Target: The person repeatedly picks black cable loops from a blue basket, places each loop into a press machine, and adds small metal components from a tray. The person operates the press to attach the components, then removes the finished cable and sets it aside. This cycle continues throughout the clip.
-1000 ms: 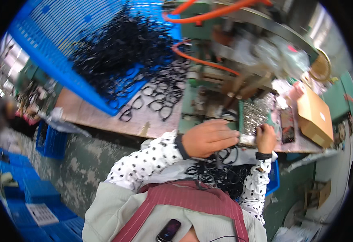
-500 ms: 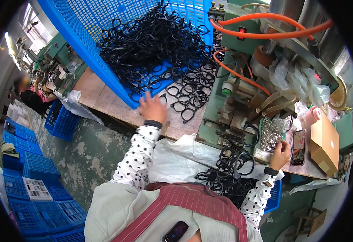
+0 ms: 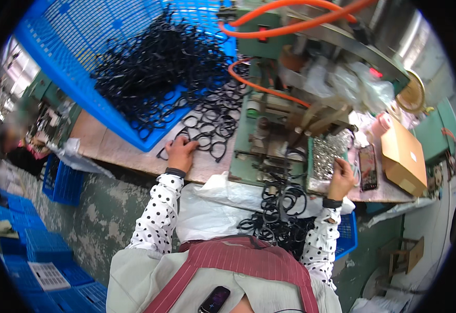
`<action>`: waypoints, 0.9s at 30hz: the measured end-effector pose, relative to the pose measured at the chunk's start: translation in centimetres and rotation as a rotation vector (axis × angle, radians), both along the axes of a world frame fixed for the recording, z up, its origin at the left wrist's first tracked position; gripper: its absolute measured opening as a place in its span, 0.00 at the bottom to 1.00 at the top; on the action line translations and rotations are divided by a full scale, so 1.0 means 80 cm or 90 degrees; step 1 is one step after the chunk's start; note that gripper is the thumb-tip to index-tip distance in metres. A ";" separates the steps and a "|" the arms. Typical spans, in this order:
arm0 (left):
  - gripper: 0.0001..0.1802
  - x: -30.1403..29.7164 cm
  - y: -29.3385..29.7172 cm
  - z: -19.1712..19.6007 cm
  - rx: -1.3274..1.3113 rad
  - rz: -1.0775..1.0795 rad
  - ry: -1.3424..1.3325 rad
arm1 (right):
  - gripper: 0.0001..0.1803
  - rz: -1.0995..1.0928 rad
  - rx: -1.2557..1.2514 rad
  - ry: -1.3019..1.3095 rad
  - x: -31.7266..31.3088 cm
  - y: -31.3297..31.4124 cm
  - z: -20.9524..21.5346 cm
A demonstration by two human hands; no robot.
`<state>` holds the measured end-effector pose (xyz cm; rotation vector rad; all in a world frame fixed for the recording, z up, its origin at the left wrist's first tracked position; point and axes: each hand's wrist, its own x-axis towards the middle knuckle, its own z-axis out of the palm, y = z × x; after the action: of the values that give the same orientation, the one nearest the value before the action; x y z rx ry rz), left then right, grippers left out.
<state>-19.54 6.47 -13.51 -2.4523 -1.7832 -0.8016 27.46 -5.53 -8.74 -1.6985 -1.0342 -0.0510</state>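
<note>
**A:** Head view is all I have. What's in hand?

**B:** From my end, the left hand (image 3: pixel 180 151) is out on the worktop (image 3: pixel 118 151), laid knuckles-up on the loose black spectacle frames (image 3: pixel 212 130) that spill from the tipped blue crate (image 3: pixel 71 68). I judge this to be the pick-up step: one frame being singled out of the heap.

**A:** Fingers closed on one?

**B:** They curl down over the nearest frame and touch it, but I cannot tell whether they grip it. The right hand (image 3: pixel 341 177) is at the near corner of the tray of small metal parts (image 3: pixel 326 156), beside the green machine (image 3: pixel 270 130). Its fingers are bent toward the tray, and anything pinched between them is too small for me to see.

**A:** Arm pose?

**B:** The left forearm is stretched forward and a little outward in its dotted sleeve, wrist flat. The right forearm runs nearly straight up from the lap, wrist cocked inward over the tray edge.

**A:** What would the next move call for?

**B:** In my judgement, lifting one frame free without dragging its tangled neighbours. More frames lie in the white bag (image 3: pixel 207 208) at the lap.
</note>
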 end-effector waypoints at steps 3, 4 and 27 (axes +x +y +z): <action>0.08 0.019 0.003 0.019 0.049 -0.030 -0.068 | 0.07 0.106 0.029 0.128 -0.044 0.005 0.046; 0.09 0.028 0.001 0.031 0.029 -0.043 -0.026 | 0.07 0.141 0.046 0.168 -0.056 0.005 0.061; 0.25 0.174 -0.084 0.205 0.280 -0.420 -0.233 | 0.31 0.312 0.099 0.400 -0.170 0.033 0.145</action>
<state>-5.64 -0.23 2.90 -2.6756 -0.6689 -1.5599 13.88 -2.90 2.89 -1.1598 -0.8996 0.6614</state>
